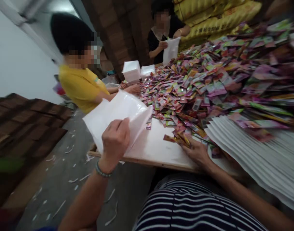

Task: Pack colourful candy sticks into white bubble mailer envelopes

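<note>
Left hand (115,141): fingers curled closed, thumb and fingertips pinching the near side of a white bag (118,104).
Right hand (197,153): fingers bent around a few small packets (182,139), partly closed on them; the underside of the grip is hidden.
White bag's place: raised above the left end of the table (156,152), mostly beyond and to either side of the left fingers.
Packets' place: at the right fingertips, poking out forward and to the left, low over the bare tabletop by the near edge of the pile (192,86).
White bag's look: thin, shiny, creased, squarish, with pointed corners; whether anything is inside cannot be told.
Packets' look: narrow, flat and glossy, in gold and reddish tones, a little blurred.
Fanned white stack (248,157): just right of the right hand, stray packets lying on it.
Co-worker in yellow (81,88): beyond the white bag, a hand at the pile.
</note>
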`<action>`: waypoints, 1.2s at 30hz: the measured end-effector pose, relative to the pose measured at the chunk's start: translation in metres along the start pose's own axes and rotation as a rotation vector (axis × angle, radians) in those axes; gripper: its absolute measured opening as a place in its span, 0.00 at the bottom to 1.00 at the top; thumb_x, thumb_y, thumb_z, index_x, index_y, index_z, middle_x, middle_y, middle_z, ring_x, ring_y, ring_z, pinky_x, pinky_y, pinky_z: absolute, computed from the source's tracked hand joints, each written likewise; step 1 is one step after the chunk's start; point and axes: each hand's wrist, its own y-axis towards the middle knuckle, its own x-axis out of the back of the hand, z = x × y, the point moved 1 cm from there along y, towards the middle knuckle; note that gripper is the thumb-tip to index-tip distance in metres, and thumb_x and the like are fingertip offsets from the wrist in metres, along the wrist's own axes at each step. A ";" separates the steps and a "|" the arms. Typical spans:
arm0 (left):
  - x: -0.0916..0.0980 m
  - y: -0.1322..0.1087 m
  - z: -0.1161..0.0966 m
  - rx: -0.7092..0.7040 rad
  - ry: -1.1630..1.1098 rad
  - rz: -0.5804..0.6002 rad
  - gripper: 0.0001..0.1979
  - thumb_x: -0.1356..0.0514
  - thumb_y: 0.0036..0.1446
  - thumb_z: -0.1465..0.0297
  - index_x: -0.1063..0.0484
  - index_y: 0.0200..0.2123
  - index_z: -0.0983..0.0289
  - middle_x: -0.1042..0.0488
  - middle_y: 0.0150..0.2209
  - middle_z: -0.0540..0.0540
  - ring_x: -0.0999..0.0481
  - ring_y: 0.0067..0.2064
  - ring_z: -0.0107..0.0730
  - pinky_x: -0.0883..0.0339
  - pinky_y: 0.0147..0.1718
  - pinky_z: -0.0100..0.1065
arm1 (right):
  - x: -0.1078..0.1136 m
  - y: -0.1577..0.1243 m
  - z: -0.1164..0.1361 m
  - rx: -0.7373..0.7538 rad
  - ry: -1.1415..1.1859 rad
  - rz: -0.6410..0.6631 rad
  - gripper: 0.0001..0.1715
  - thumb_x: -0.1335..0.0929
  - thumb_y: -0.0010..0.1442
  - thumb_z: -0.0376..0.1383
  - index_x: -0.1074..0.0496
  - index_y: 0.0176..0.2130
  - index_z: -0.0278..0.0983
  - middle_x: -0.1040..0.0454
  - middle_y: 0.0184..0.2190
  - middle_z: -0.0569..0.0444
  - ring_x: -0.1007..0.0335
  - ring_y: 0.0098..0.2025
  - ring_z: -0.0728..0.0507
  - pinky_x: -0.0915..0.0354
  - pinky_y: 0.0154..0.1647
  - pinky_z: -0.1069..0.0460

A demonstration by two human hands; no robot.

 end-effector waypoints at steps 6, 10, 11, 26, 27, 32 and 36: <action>-0.079 -0.004 -0.123 -0.179 -0.431 0.362 0.14 0.53 0.64 0.75 0.28 0.44 0.65 0.28 0.33 0.59 0.28 0.38 0.39 0.35 0.37 0.36 | 0.048 -0.043 0.025 -0.268 0.211 -0.430 0.20 0.31 0.57 0.49 0.26 0.37 0.34 0.27 0.23 0.55 0.34 0.22 0.48 0.36 0.22 0.53; -0.141 -0.014 -0.157 -0.021 -0.640 0.611 0.11 0.48 0.59 0.78 0.26 0.36 0.66 0.25 0.35 0.60 0.26 0.38 0.37 0.34 0.38 0.35 | 0.054 -0.049 0.025 -0.082 0.013 -0.426 0.18 0.32 0.59 0.45 0.26 0.45 0.37 0.23 0.32 0.50 0.27 0.32 0.42 0.29 0.34 0.47; -0.150 -0.014 -0.158 0.000 -0.671 0.624 0.10 0.47 0.59 0.78 0.25 0.37 0.66 0.24 0.36 0.60 0.25 0.37 0.37 0.34 0.38 0.35 | 0.052 -0.045 0.021 -0.020 -0.008 -0.355 0.19 0.33 0.61 0.44 0.26 0.48 0.37 0.22 0.36 0.49 0.26 0.37 0.41 0.29 0.38 0.46; -0.139 -0.004 -0.154 0.111 -0.703 0.382 0.14 0.49 0.61 0.74 0.27 0.46 0.65 0.21 0.33 0.58 0.23 0.34 0.34 0.38 0.33 0.32 | 0.013 -0.004 0.033 0.043 -0.938 0.176 0.26 0.45 0.66 0.27 0.40 0.61 0.29 0.29 0.45 0.36 0.33 0.42 0.37 0.38 0.39 0.44; -0.139 -0.004 -0.154 0.126 -0.684 0.378 0.14 0.50 0.62 0.74 0.27 0.45 0.66 0.21 0.32 0.58 0.23 0.34 0.35 0.38 0.33 0.32 | 0.012 -0.004 0.033 0.109 -0.940 0.207 0.25 0.45 0.66 0.26 0.38 0.60 0.29 0.29 0.46 0.37 0.34 0.42 0.37 0.38 0.39 0.44; -0.142 -0.004 -0.151 0.128 -0.581 0.463 0.12 0.50 0.64 0.69 0.28 0.43 0.63 0.22 0.29 0.55 0.24 0.32 0.34 0.39 0.32 0.31 | 0.010 -0.010 0.028 0.545 -0.824 0.362 0.18 0.42 0.66 0.28 0.31 0.52 0.35 0.31 0.51 0.44 0.37 0.49 0.39 0.39 0.44 0.46; -0.138 -0.006 -0.153 0.004 -0.565 0.519 0.13 0.52 0.64 0.71 0.29 0.45 0.63 0.22 0.32 0.56 0.23 0.34 0.34 0.38 0.32 0.31 | 0.012 -0.004 0.023 0.303 -0.892 0.276 0.20 0.43 0.66 0.27 0.30 0.51 0.34 0.28 0.47 0.42 0.36 0.45 0.38 0.39 0.42 0.45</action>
